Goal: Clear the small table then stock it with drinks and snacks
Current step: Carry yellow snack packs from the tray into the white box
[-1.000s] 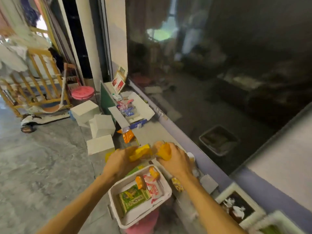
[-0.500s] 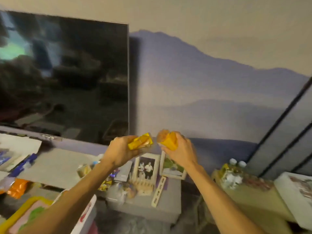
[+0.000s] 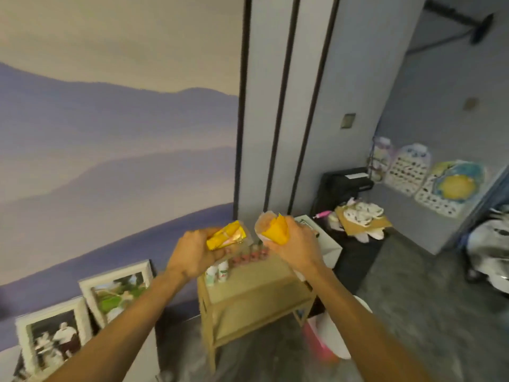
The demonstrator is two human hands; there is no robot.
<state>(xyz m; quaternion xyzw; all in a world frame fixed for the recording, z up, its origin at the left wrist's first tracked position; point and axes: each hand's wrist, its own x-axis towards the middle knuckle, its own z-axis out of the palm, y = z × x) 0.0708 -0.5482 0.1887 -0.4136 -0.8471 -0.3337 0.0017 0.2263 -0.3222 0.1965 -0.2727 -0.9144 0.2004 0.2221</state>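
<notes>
My left hand (image 3: 194,250) grips a yellow snack packet (image 3: 227,235). My right hand (image 3: 296,245) grips a second yellow snack packet (image 3: 276,230). Both hands are held up in front of me, above the far end of a small wooden table (image 3: 256,292) with a lower shelf. On the table's far edge stand two small white bottles (image 3: 217,272) and a row of red-capped drinks (image 3: 248,256), partly hidden by my hands.
Two framed photos (image 3: 82,312) lean on the mural wall at the lower left. A white box (image 3: 327,244) and a dark stand with shoes on cardboard (image 3: 362,216) sit right of the table. A pink and white container (image 3: 327,337) stands by the table's right leg.
My view has swung right, from the snack tray and television past the framed photos to the small wooden table. Both hands kept their yellow packets and now hover over the table.
</notes>
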